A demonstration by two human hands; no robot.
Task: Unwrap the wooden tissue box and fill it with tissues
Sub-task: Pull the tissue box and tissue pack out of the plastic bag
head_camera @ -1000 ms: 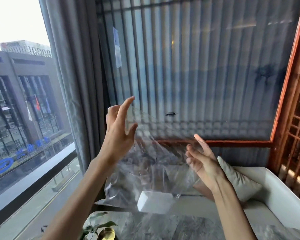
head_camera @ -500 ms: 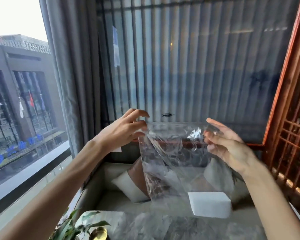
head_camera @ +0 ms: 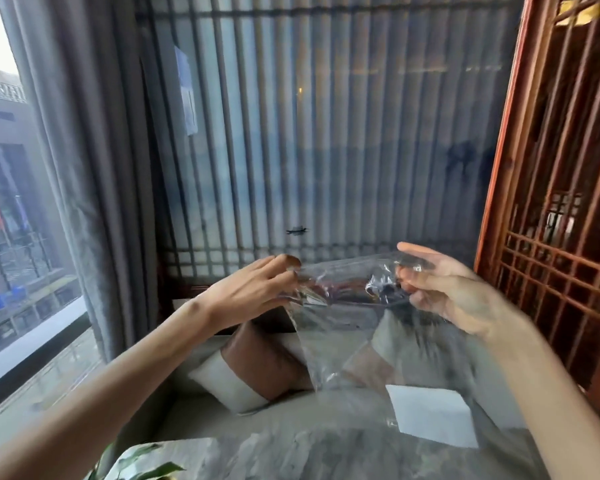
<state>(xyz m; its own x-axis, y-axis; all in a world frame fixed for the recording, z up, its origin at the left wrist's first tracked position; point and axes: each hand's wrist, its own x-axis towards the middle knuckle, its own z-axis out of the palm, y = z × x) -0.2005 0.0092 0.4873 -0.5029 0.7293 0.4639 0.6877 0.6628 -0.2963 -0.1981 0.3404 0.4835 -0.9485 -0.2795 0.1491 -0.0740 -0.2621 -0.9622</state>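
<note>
1. Where a second ago it sagged low between two spread hands, the clear plastic wrapper (head_camera: 343, 341) is now drawn out by its top edge and hangs in the air as a flat, empty sheet. Its white label (head_camera: 433, 415) is at the lower right.
2. The left hand (head_camera: 250, 296), which was raised with fingers splayed and holding nothing, has come down. Its thumb and fingertips now pinch the wrapper's upper left corner.
3. The right hand (head_camera: 447, 292), open before, now has its fingers curled on the upper right corner. It is blurred, and part of it is seen through the film.
4. Nothing solid shows inside the wrapper, so I judge the unwrapping done or nearly so. The wooden tissue box and the tissues are out of view, so filling is probably still ahead. The wrapper looks ready to be folded or set aside.
5. The wrapper hangs over a grey marbled tabletop (head_camera: 291, 455) with a leafy plant (head_camera: 146, 469) at its near edge.
6. Beyond are a brown-and-white cushion (head_camera: 257, 372), a grey curtain (head_camera: 94, 168) and a red wooden lattice screen (head_camera: 551, 271).
</note>
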